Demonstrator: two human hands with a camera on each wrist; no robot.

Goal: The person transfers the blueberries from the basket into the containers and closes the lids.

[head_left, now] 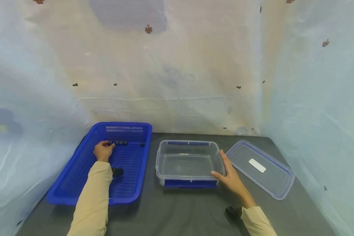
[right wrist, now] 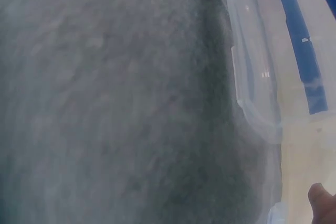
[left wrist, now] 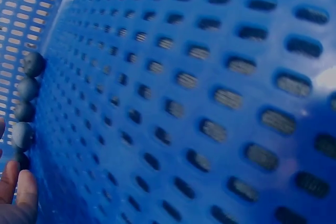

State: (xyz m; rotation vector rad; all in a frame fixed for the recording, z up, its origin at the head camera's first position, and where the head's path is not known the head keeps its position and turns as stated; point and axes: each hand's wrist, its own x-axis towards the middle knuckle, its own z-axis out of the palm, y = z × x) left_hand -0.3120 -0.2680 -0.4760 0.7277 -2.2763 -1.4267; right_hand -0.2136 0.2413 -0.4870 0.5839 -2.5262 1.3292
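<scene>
My left hand reaches into the blue plastic basket, its thumb and fingertips around a small dark ball at the left end of a row. More dark balls sit beside it along the basket's far wall, with one apart to the right. In the left wrist view, fingertips meet the ball nearest them. My right hand rests on the right side of a clear plastic container with blue clips, fingers extended and thumb over its rim. No contents show inside the container.
A clear lid with a blue seal and a white label lies right of the container. The dark tabletop ends at a pale hanging sheet behind and at both sides.
</scene>
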